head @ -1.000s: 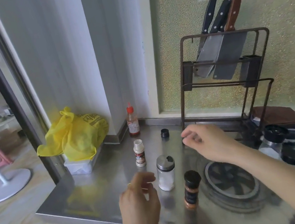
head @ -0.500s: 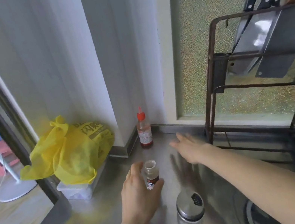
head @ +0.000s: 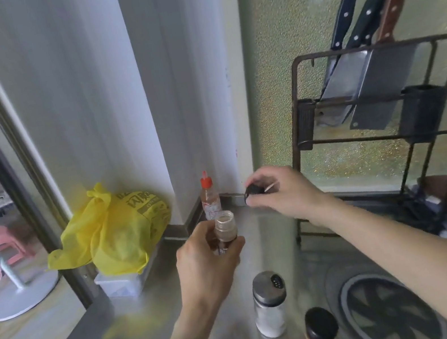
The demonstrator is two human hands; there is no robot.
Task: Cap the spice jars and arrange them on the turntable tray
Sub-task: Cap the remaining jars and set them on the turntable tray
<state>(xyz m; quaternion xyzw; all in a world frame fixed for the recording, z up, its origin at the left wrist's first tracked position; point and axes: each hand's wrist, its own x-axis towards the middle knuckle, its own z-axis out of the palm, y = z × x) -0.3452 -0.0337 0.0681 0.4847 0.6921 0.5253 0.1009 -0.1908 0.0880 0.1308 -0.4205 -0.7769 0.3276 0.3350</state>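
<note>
The steel counter (head: 160,324) ends in a front edge at lower left, with floor beyond; bare steel lies between the yellow bag (head: 114,233) and the hands. A knife rack (head: 380,117) stands at the right against a speckled wall. The left hand (head: 208,261) is wrapped around a small uncapped jar (head: 225,230), upright, its open mouth up, above the counter. The right hand (head: 277,192) pinches a black cap (head: 254,190) just right of the mouth, apart from it. A metal-lidded shaker (head: 270,304) and a black-capped jar (head: 319,331) stand upright nearer the front.
</note>
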